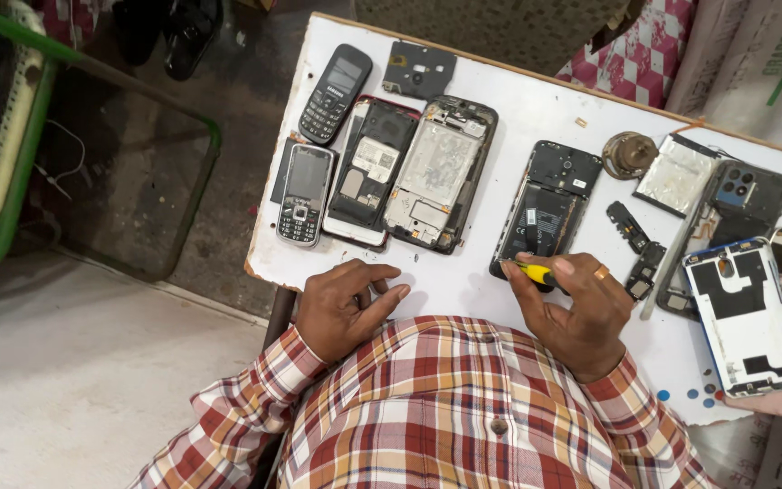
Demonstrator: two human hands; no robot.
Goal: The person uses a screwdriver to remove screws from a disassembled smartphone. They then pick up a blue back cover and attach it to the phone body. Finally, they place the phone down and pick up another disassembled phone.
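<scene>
My right hand (572, 312), with a ring on one finger, grips a yellow-handled screwdriver (534, 273) whose tip rests at the near end of an opened black phone (547, 206) with its back cover off. My left hand (346, 303) lies on the white table (518, 100) with nothing in it, fingers loosely curled, just below two opened phone bodies (409, 172). My plaid sleeves and shirt fill the bottom of the view.
Two keypad phones (319, 145) and a dark cover plate (419, 69) lie at the table's left. At the right are small black parts (635, 244), a round metal object (629, 154), a silvery plate (676, 175), and several opened phones (744, 317). A green metal frame (11, 181) stands left.
</scene>
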